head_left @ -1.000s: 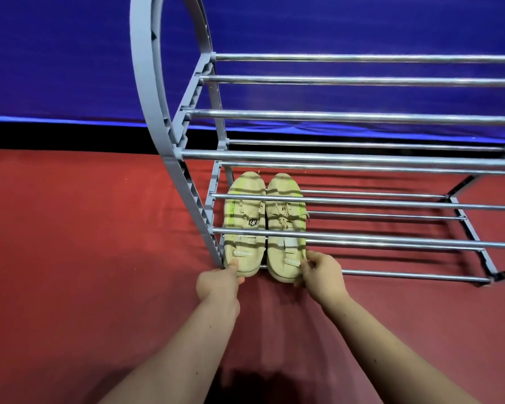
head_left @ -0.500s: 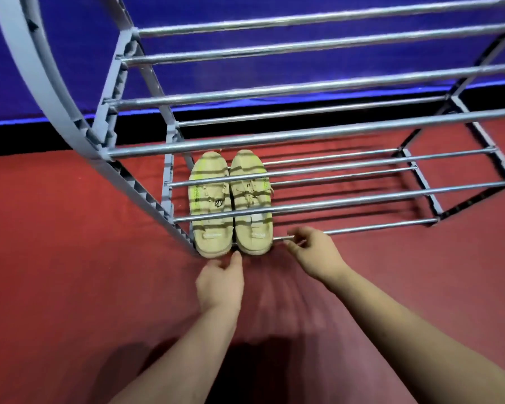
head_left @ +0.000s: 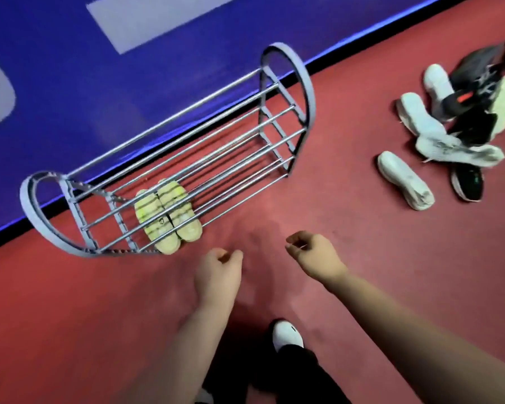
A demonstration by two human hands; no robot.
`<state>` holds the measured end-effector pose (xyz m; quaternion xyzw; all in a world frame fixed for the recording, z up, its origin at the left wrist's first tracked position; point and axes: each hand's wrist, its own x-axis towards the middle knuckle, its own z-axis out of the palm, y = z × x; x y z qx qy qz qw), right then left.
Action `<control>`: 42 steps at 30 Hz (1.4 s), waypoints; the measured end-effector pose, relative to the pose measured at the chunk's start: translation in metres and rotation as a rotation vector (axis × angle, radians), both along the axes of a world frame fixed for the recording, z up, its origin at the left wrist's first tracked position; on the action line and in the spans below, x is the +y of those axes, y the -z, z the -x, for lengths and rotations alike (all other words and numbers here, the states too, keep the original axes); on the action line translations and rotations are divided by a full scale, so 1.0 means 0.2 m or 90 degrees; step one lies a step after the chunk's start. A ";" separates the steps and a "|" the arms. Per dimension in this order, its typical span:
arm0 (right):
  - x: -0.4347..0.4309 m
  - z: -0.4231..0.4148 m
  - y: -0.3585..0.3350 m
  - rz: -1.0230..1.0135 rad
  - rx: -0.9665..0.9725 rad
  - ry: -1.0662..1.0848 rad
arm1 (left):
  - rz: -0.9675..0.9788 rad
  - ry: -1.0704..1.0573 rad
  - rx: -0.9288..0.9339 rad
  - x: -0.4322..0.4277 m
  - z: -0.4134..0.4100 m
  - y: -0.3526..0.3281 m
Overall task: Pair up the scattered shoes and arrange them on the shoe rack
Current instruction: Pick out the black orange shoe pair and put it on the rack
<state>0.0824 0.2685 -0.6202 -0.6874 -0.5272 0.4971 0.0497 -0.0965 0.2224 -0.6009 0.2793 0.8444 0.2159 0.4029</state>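
Note:
A grey shoe rack [head_left: 299,83] with metal rails stands on the red floor against a blue wall. A pair of yellow-green sandals [head_left: 168,214] sits side by side at the left end of its bottom shelf. My left hand [head_left: 217,275] and my right hand [head_left: 318,255] hover above the floor in front of the rack, fingers loosely curled, holding nothing. To the right lies a heap of scattered shoes [head_left: 461,121], white and black ones, with a single white shoe [head_left: 404,180] lying apart, nearest the rack.
My own foot in a white shoe [head_left: 287,335] and a dark trouser leg show at the bottom. Open red floor [head_left: 347,199] lies between the rack and the heap. A black sneaker [head_left: 467,182] rests at the heap's near edge.
Both hands have let go of the sandals and pulled back from the rack. The view has risen and swung right, bringing the whole rack and the shoe heap into sight.

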 end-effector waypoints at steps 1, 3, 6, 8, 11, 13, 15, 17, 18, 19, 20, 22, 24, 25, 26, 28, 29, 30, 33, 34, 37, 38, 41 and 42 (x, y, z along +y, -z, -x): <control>-0.01 -0.11 -0.16 0.009 0.002 0.031 | 0.006 0.030 -0.009 0.03 -0.09 -0.15; -0.03 -0.29 -0.42 0.008 0.014 0.069 | -0.008 0.059 -0.034 0.10 -0.24 -0.41; -0.01 -0.56 -0.76 -0.005 0.028 0.131 | -0.039 0.119 -0.056 0.23 -0.48 -0.71; 0.00 -0.79 -1.01 -0.020 0.039 0.186 | -0.054 0.158 -0.077 0.35 -0.70 -0.93; 0.01 -1.05 -1.27 -0.036 0.042 0.233 | -0.068 0.243 -0.098 0.47 -0.98 -1.19; 0.02 -1.20 -1.40 -0.047 0.042 0.263 | -0.065 0.274 -0.115 0.53 -1.14 -1.34; 0.02 -1.36 -1.54 -0.049 0.051 0.327 | -0.067 0.297 -0.125 0.60 -1.31 -1.46; 0.04 -1.50 -1.66 -0.053 0.056 0.383 | -0.062 0.330 -0.131 0.68 -1.46 -1.56; 0.06 -1.58 -1.70 -0.058 0.054 0.405 | -0.063 0.352 -0.140 0.72 -1.53 -1.60; 0.08 -1.65 -1.75 -0.062 0.053 0.424 | -0.065 0.370 -0.146 0.77 -1.60 -1.65; 0.10 -1.73 -1.78 -0.068 0.054 0.439 | -0.064 0.380 -0.152 0.82 -1.68 -1.68; 0.18 -1.88 -1.85 -0.077 0.054 0.461 | -0.065 0.387 -0.163 0.92 -1.80 -1.72; 0.27 -2.02 -1.90 -0.086 0.051 0.478 | -0.068 0.374 -0.186 1.02 -1.92 -1.74; 0.33 -2.12 -1.93 -0.090 0.044 0.494 | -0.063 0.376 -0.195 1.10 -2.02 -1.76; 0.39 -2.22 -1.96 -0.092 0.040 0.517 | -0.057 0.383 -0.205 1.19 -2.13 -1.79; 0.50 -2.39 -2.04 -0.096 0.039 0.561 | -0.053 0.409 -0.219 1.35 -2.34 -1.85; 0.55 -2.47 -2.07 -0.096 0.041 0.575 | -0.056 0.423 -0.231 1.42 -2.45 -1.89; 0.59 -2.58 -2.12 -0.099 0.041 0.588 | -0.060 0.439 -0.246 1.49 -2.57 -1.93; 0.70 -2.88 -2.25 -0.114 0.019 0.592 | -0.071 0.487 -0.247 1.71 -2.93 -2.05; 0.72 -2.99 -2.28 -0.122 0.018 0.599 | -0.074 0.497 -0.245 1.76 -3.04 -2.08; 0.79 -3.37 -2.36 -0.143 0.006 0.620 | -0.087 0.530 -0.243 1.91 -3.43 -2.15; 0.83 -3.50 -2.37 -0.150 -0.004 0.621 | -0.094 0.538 -0.243 1.96 -3.57 -2.16; 0.97 -3.91 -2.39 -0.178 -0.016 0.607 | -0.109 0.558 -0.246 2.10 -3.97 -2.20; 1.04 -4.08 -2.39 -0.186 -0.021 0.592 | -0.118 0.551 -0.241 2.15 -4.11 -2.20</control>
